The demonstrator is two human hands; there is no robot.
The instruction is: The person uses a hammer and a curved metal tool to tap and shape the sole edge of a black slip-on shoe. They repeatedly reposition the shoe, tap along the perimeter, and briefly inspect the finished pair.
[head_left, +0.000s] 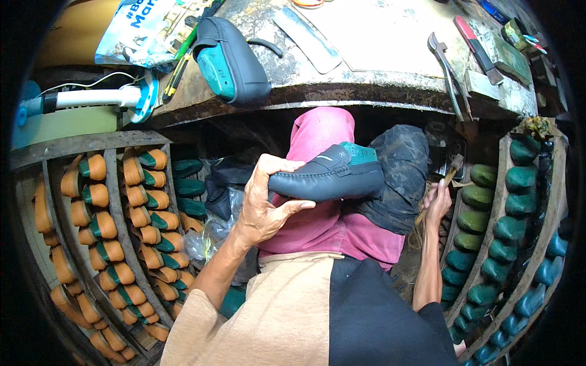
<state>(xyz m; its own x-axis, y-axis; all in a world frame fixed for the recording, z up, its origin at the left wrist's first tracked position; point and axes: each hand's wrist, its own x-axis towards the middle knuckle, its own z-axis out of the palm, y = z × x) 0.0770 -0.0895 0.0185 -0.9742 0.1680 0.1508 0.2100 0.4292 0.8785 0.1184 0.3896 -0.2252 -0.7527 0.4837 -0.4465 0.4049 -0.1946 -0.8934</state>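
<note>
My left hand point(264, 204) is closed around the toe end of a dark grey loafer point(326, 182), thumb below and fingers above. The shoe lies sideways over my lap, toe to the left, with a green shoe last point(364, 154) showing in its opening. At the right, beside my knee, my right hand point(437, 200) is closed on a slim brush-like stick point(453, 168) with a pale, frayed-looking end pointing up. On the bench's front edge rests a matching loafer point(244, 61), also with a green last inside.
Ahead stands a worn workbench point(378, 85) carrying pincers point(448, 70), a red-handled knife point(477, 49) and a flat metal strip point(308, 39). A rack point(110, 183) of tan shoe pieces on green lasts flanks my left. Another rack point(497, 183) with several green lasts is at my right.
</note>
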